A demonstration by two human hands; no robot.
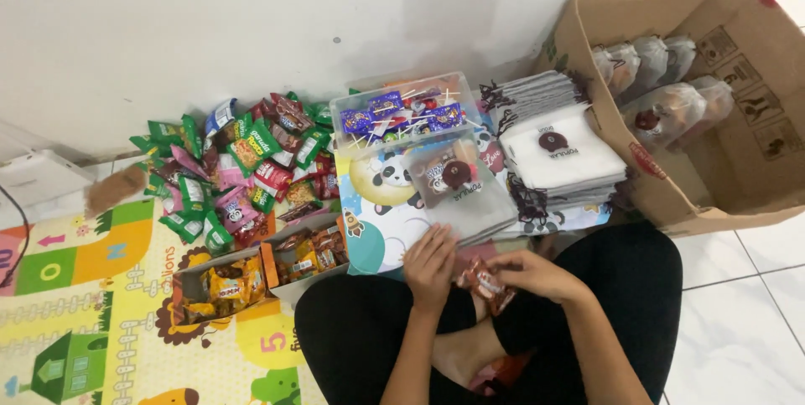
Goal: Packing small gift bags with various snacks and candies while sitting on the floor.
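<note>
**Black trousers, bare arms**

The person wears black trousers [620, 288], plain and loose, covering both legs on either side of the hands. The left hand [430, 264] and right hand [537, 275] are bare, with no rings, watch or gloves showing. Both forearms above the trousers are uncovered, with no sleeves in sight.

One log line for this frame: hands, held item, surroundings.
left hand: resting on lap, empty | right hand: holding red snack packet | ahead: clear pouch, snack pile, cardboard box
</note>
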